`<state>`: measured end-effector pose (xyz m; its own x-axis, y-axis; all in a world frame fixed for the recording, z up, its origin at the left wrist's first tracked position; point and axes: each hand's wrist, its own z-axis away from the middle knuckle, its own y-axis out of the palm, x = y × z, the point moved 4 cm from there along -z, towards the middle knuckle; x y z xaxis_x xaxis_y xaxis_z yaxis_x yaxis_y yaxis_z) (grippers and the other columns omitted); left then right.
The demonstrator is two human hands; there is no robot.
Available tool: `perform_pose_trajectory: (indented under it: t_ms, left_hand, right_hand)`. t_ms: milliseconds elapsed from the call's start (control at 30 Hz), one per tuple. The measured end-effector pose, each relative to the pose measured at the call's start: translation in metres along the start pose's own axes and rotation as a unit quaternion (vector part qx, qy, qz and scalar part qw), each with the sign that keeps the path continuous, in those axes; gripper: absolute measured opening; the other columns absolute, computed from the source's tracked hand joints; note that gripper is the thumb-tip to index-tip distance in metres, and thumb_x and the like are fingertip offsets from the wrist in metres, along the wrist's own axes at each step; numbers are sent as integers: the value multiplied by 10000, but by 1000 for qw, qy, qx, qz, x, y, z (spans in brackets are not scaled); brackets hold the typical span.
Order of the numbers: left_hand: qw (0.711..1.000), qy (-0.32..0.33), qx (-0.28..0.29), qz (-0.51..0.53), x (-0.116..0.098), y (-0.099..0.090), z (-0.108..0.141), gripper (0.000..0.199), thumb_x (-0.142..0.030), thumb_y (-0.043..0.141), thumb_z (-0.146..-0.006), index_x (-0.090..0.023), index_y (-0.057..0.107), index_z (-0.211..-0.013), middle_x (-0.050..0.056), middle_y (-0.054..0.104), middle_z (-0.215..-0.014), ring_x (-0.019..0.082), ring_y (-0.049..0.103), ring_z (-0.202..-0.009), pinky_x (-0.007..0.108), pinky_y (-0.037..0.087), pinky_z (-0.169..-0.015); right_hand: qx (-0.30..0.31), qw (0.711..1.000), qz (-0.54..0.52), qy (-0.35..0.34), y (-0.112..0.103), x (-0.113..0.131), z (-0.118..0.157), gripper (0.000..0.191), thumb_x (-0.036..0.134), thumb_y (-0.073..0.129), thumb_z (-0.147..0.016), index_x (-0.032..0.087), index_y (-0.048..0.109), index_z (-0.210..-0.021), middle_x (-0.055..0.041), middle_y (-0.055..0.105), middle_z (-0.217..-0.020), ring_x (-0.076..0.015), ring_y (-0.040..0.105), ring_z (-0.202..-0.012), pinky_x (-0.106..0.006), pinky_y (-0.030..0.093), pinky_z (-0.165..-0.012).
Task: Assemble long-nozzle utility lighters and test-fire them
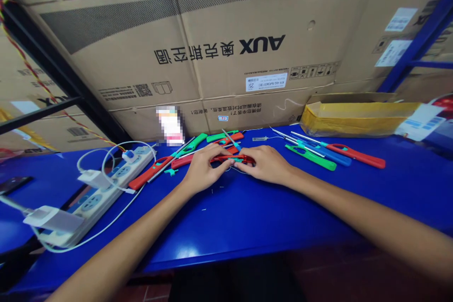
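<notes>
Both my hands are closed around a red long-neck lighter handle (222, 158) above the blue table. My left hand (202, 170) grips its left end with thumb and fingers, and my right hand (268, 164) pinches its right end. Small teal parts show by the right fingertips, partly hidden by the fingers. A thin wire hangs just below the handle. Behind my hands lie a blue-handled pointed tool (233, 141) and a green lighter part (222, 137). Left of my left hand rest a red lighter handle (147, 174), metal tubes and a small teal piece (171, 171).
On the right lie green (314, 158), blue (338, 155) and red (361, 155) lighters with metal tubes. A white power strip (102, 196) with plugs and cables occupies the left. A phone (171, 125) leans on the cardboard behind; a yellow-taped box (357, 120) stands back right.
</notes>
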<state>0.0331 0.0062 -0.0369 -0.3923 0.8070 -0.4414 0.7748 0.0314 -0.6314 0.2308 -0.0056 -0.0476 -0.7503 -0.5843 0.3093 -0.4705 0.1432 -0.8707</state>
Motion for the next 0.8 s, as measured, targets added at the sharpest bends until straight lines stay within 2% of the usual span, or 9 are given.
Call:
perform_pose_trajectory:
  t_ms: [200, 400, 600, 800]
  left_hand:
    - [997, 44, 9, -58, 4, 2, 0, 128, -326, 712, -1019, -202, 744, -1030, 57, 765, -971, 234, 677, -925, 383, 553, -850]
    - [985, 89, 59, -134, 8, 3, -1, 184, -334, 623, -1071, -191, 724, -1129, 85, 743, -1013, 253, 644, -939, 395, 537, -830]
    - [981, 85, 65, -162, 13, 3, -1, 196, -296, 570, -1087, -203, 725, -1162, 93, 775, -1057, 247, 662, -937, 401, 542, -848]
    - [980, 77, 59, -173, 13, 0, -2, 274, -303, 506, -1103, -190, 739, -1192, 111, 777, -1051, 256, 675, -952, 419, 551, -861]
  right_hand:
    - [7, 1000, -2, 16, 0, -2, -1, 284, 450, 619, -1016, 250, 791, -1120, -22, 769, -807, -191, 646, -688, -316, 364, -657]
    - [11, 1000, 23, 18, 3, -8, -3, 289, 462, 613, -1013, 238, 797, -1013, -31, 761, -777, -190, 636, -672, -314, 347, -643]
    - [0, 998, 55, 19, 0, -11, -5, 295, 459, 611, -995, 242, 802, -1056, -41, 777, -799, -200, 628, -674, -322, 359, -658]
    - [-15, 998, 53, 12, -3, -15, -6, 297, 476, 610, -981, 247, 799, -997, -40, 763, -762, -203, 622, -662, -333, 349, -646]
